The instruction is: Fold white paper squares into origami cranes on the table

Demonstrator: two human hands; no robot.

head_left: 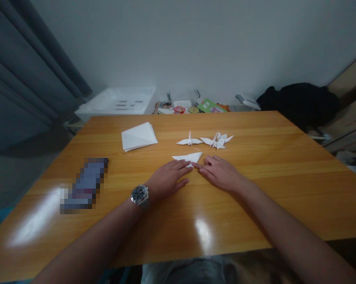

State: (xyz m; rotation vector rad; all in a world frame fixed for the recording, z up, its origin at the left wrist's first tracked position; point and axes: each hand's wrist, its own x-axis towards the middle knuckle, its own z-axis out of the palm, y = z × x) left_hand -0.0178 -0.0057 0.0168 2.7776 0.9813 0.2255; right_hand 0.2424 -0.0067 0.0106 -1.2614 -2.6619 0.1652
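A white sheet folded into a triangle-like shape (192,156) lies flat on the wooden table in front of me. My left hand (170,178), with a metal wristwatch (140,195) at its wrist, rests flat with fingers stretched over the paper's lower left part. The index finger of my right hand (217,172) points out and touches the paper's lower right edge, while its other fingers curl loosely. Just beyond the paper stand folded paper cranes: one crane (189,140) by itself and a cluster of cranes (217,140) to its right, overlapping so I cannot separate them.
A stack of white paper (138,137) lies at the back left of the table (269,157). Nearer left is a pixelated, phone-like dark object (87,183). Past the far edge are a white foam tray (118,101), a green booklet (210,105) and black cloth (299,100).
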